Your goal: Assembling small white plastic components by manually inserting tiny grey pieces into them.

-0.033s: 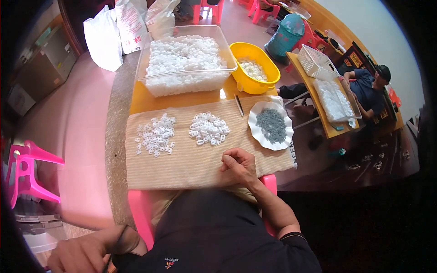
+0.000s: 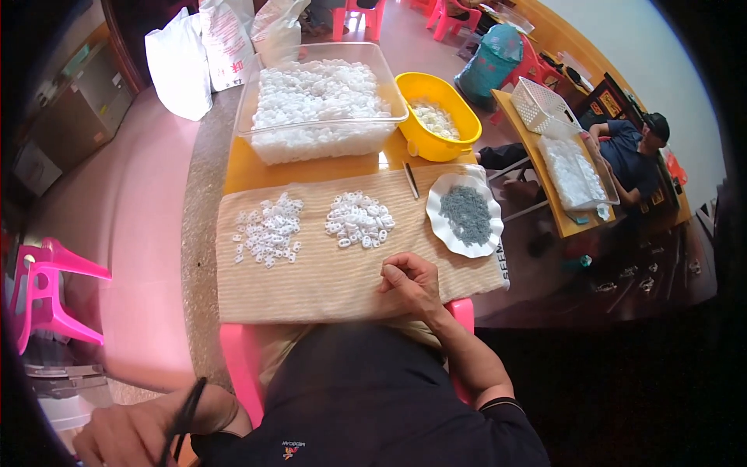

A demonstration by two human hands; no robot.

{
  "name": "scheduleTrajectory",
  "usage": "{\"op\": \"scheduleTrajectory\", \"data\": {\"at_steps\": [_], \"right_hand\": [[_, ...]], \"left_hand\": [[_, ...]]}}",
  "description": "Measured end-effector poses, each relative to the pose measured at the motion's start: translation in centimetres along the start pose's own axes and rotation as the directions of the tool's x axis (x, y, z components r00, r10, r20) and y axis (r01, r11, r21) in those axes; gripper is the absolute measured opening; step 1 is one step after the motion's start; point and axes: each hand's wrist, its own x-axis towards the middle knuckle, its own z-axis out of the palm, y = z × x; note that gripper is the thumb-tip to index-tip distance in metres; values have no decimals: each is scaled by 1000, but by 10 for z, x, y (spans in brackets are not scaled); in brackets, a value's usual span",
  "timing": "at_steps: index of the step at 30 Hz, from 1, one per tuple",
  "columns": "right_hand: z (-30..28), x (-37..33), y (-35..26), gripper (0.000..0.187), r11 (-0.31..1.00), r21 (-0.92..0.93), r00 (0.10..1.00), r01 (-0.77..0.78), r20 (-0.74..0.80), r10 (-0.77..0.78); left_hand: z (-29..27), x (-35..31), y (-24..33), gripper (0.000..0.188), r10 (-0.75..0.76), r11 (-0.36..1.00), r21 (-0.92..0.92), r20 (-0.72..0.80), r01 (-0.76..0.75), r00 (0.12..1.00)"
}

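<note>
My right hand [image 2: 414,282] rests on a striped beige cloth [image 2: 303,300] near its front edge. Its fingers are curled, the thumb lies against the forefinger, and nothing shows between them. Beyond it are a heap of small white pieces with two holes [image 2: 359,220] and, further left, a looser heap of similar white pieces [image 2: 270,230]. To the right, a white wavy-rimmed plate [image 2: 441,232] carries small grey bits. At the lower left rim my left hand [image 2: 144,426] is raised, with a black cord [image 2: 184,420] crossing in front; its fingertips are cut off.
Behind the cloth stand a clear tub [image 2: 253,140] full of white pieces and a yellow basin [image 2: 424,148]. Tweezers [image 2: 410,180] lie near the plate. A pink stool [image 2: 48,292] is at left, white sacks [image 2: 177,66] behind. Another person [image 2: 629,148] sits at a side table on the right.
The black cord at the lower left has swung and looks wider. My left hand has shifted slightly left. My right hand and the heaps keep their places.
</note>
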Motion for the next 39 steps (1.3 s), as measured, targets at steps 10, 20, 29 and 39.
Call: {"op": "scheduleTrajectory", "data": {"at_steps": [10, 20, 29, 39], "right_hand": [[-6, 3, 13, 7, 948, -292, 992, 126, 60, -113], [-3, 1, 6, 7, 976, -217, 999, 26, 30, -20], [13, -1, -5, 6, 999, -2, 999, 41, 4, -41], [9, -5, -6, 7, 998, -62, 1000, -17, -8, 16]], "left_hand": [[14, -7, 39, 11, 62, 883, 457, -341, 108, 938], [-12, -17, 57, 10, -124, 837, 462, -361, 293, 924], [-27, -29, 79, 11, -97, 849, 442, -410, 290, 907], [-46, -27, 59, 15, -678, 727, 117, -27, 676, 734]]}}
